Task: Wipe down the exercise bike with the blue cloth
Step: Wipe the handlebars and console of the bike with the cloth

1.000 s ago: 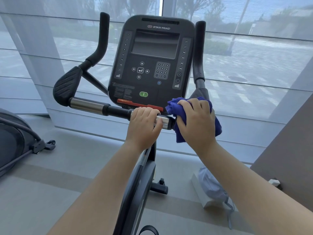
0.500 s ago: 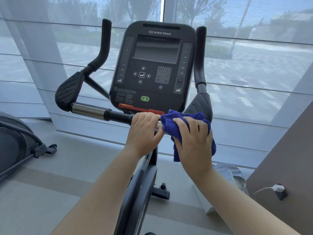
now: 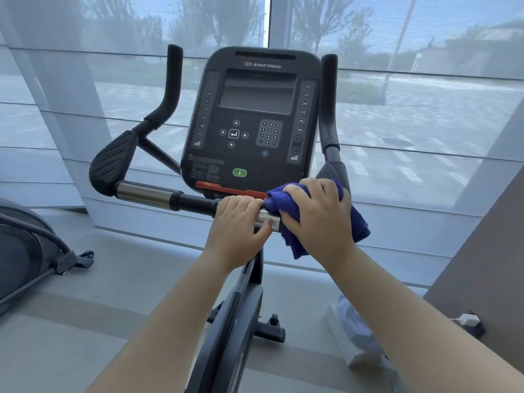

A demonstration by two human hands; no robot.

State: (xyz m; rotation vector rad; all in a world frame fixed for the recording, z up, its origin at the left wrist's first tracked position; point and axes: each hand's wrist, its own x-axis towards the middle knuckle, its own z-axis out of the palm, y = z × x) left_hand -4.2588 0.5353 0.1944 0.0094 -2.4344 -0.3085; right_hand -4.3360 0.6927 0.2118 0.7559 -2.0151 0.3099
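A black exercise bike stands in front of me, its console [image 3: 252, 120] facing me and its handlebar [image 3: 158, 195] running across below it. My left hand [image 3: 236, 231] is wrapped around the bar just under the console. Right beside it, my right hand [image 3: 320, 219] presses the bunched blue cloth [image 3: 358, 225] onto the bar's right chrome section [image 3: 265, 218]. The cloth hangs below my palm and covers the bar's right end. Two upright black grips [image 3: 329, 100] rise on either side of the console.
Another exercise machine [image 3: 25, 251] sits on the floor at the left. A white box with a pale bag [image 3: 354, 333] lies on the floor at the right, near a white plug [image 3: 467, 319] on a grey wall. Large windows stand close behind the bike.
My right hand and the cloth slid left along the bar, then shifted slightly right again and rolled over the bar's top. My left hand kept its grip. The camera view dropped a little.
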